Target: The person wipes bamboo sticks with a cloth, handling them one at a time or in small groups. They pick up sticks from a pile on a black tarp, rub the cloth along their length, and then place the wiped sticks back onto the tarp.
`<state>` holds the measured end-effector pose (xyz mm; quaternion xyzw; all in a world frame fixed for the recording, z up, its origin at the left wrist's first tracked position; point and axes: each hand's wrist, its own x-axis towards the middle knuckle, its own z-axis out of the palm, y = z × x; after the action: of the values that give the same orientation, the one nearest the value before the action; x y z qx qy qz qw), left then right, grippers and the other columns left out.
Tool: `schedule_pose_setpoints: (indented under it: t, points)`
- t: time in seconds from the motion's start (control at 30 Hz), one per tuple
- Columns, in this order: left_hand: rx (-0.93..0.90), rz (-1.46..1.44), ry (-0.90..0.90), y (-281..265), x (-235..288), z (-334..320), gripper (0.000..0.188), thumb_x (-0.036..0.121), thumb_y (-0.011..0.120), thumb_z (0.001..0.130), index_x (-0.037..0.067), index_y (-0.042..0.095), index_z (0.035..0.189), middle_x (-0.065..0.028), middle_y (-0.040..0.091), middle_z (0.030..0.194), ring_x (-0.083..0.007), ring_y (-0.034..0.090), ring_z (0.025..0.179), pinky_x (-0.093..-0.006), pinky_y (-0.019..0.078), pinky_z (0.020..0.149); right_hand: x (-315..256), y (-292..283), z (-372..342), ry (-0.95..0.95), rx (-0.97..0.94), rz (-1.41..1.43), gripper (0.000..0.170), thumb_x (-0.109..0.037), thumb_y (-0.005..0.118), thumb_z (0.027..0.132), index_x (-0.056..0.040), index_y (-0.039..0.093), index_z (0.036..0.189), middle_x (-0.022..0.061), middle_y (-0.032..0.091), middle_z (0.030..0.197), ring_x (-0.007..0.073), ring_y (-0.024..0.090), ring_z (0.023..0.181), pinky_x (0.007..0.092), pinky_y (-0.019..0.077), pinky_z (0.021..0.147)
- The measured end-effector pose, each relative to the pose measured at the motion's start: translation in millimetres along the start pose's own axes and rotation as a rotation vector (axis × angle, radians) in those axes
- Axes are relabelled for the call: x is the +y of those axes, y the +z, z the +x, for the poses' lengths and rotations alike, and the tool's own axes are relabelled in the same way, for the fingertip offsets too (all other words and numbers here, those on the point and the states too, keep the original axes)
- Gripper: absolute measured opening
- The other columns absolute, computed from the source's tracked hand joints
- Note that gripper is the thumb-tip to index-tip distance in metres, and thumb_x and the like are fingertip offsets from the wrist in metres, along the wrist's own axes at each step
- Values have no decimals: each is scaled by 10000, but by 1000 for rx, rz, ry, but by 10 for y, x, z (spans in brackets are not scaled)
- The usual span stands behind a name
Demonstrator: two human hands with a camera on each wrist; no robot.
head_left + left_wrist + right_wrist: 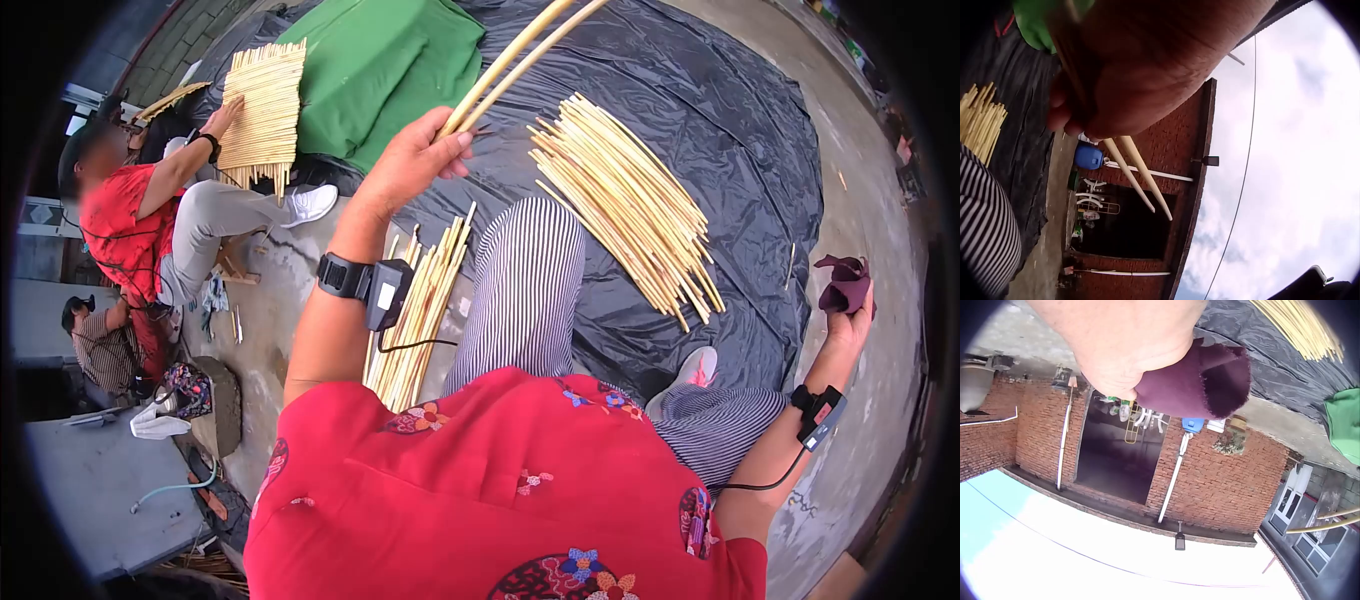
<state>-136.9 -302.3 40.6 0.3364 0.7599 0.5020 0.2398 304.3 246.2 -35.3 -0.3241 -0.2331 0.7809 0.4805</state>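
Two long, pale peeled sticks (515, 62) are gripped in my left hand (412, 163), raised over the black plastic sheet (740, 130). The ends of these sticks (1141, 169) stick out below the hand in the left wrist view. Far out to the right, my right hand (850, 328) holds a folded purple cloth (845, 285). In the right wrist view this cloth (1179, 387) forms a loose tube with a frayed edge. A spread of similar sticks (625, 200) lies on the sheet, and more sticks (425, 310) lie beside my left knee.
On the left, a seated person (140, 210) in red has a hand on an upright row of sticks (262, 110). Green cloth (390, 80) covers something at the back. Another person (105, 345) sits farther left, near a stone block (222, 410). Concrete floor borders the sheet.
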Motion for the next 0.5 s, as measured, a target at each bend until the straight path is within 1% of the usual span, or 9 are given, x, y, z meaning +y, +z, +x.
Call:
schedule_pose_setpoints:
  t: [0.07, 0.17, 0.2, 0.23, 0.3, 0.37, 0.43, 0.47, 0.5]
  points:
    - [101, -71, -194, -140, -670, -481, 201, 198, 525, 949, 53, 548, 1086, 2, 586, 803, -72, 572, 668, -211, 454, 588, 18, -72, 27, 27, -35, -47, 271, -159, 603, 900, -5, 591, 1122, 111, 645, 1046, 247, 617, 964, 394, 503, 897]
    - [258, -26, -485, -102, -1835, -1328, 182, 190, 515, 946, 54, 545, 1064, -5, 594, 804, -89, 575, 682, -235, 465, 607, 276, 53, -338, -292, -204, -544, 256, -169, 612, 893, -21, 586, 1100, 67, 608, 999, 191, 583, 908, 321, 482, 832]
    - [289, 11, -543, -45, -2344, -1655, 208, 186, 522, 930, 39, 539, 1076, -42, 606, 790, -117, 588, 678, -268, 478, 617, 277, 129, -342, -188, -69, -406, 232, -160, 610, 888, -31, 580, 1078, 37, 575, 975, 154, 551, 872, 269, 465, 791]
    - [318, 46, -602, 25, -2760, -1979, 235, 182, 528, 915, 24, 533, 1089, -80, 619, 776, -145, 602, 674, -302, 491, 626, 304, 127, -408, -216, -93, -518, 257, -127, 600, 861, -25, 574, 1096, 26, 566, 978, 141, 538, 871, 251, 453, 786]
    - [255, 333, -746, 168, -3070, -2580, 301, 230, 537, 892, 26, 518, 1111, -173, 649, 858, -278, 641, 763, -389, 501, 707, 362, 143, -556, -284, -132, -741, 327, -60, 580, 808, -14, 563, 1131, 3, 549, 984, 115, 513, 868, 216, 427, 776]
    - [231, 491, -814, 296, -3382, -3105, 386, 278, 538, 874, 45, 503, 1180, -245, 634, 983, -389, 617, 904, -455, 473, 801, 593, 582, -1338, -576, -346, -1302, 383, -19, 556, 771, 3, 556, 1153, 7, 556, 982, 124, 513, 875, 222, 423, 793]
    - [323, 453, -921, 399, -3372, -3385, 381, 270, 565, 864, 53, 517, 1173, -251, 613, 1071, -427, 571, 1007, -444, 451, 868, 623, 524, -1306, -554, -336, -1324, 374, -13, 546, 770, 6, 563, 1142, 15, 562, 979, 129, 515, 880, 229, 418, 808]
    - [363, 471, -924, 414, -3359, -3446, 388, 263, 558, 866, 60, 520, 1194, -250, 610, 1084, -408, 574, 1027, -439, 452, 876, 631, 484, -1265, -545, -329, -1335, 369, -10, 541, 769, 8, 567, 1137, 18, 564, 978, 131, 516, 883, 232, 416, 816]
    - [392, 366, -966, 413, -3329, -3505, 397, 263, 565, 863, 60, 520, 1201, -251, 607, 1092, -399, 577, 1030, -428, 454, 880, 622, 455, -1217, -539, -331, -1328, 326, -38, 553, 800, -2, 571, 1123, 14, 562, 972, 129, 519, 873, 232, 425, 807]
